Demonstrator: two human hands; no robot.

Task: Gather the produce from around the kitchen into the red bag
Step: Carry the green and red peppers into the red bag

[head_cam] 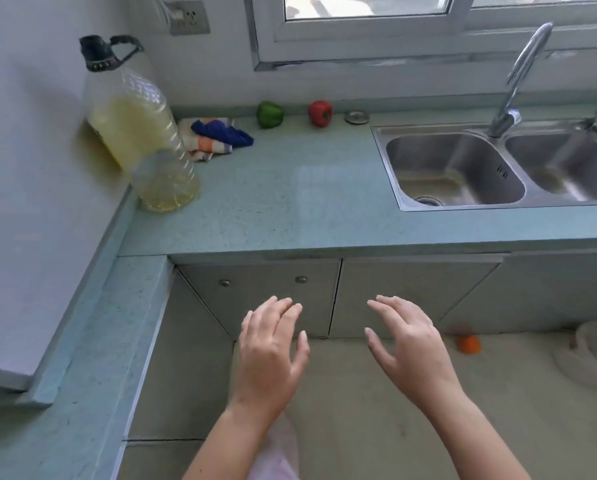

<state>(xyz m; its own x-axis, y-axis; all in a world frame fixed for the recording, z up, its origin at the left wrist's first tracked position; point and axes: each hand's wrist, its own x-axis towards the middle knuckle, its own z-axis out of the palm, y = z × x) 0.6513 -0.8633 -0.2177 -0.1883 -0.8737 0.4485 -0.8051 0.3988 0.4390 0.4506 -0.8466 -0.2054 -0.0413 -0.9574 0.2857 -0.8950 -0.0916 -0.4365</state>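
Observation:
A green bell pepper and a red bell pepper stand side by side at the back of the pale green countertop, against the wall under the window. A small orange piece of produce lies on the floor by the cabinet base, right of my hands. My left hand and my right hand hover in front of the cabinet doors, below the counter edge, fingers spread and holding nothing. The red bag is not in view.
A large oil bottle stands at the counter's left corner, with a crumpled striped cloth beside it. A steel double sink with a tap fills the right. A sink strainer lies near the red pepper. A white object sits on the floor.

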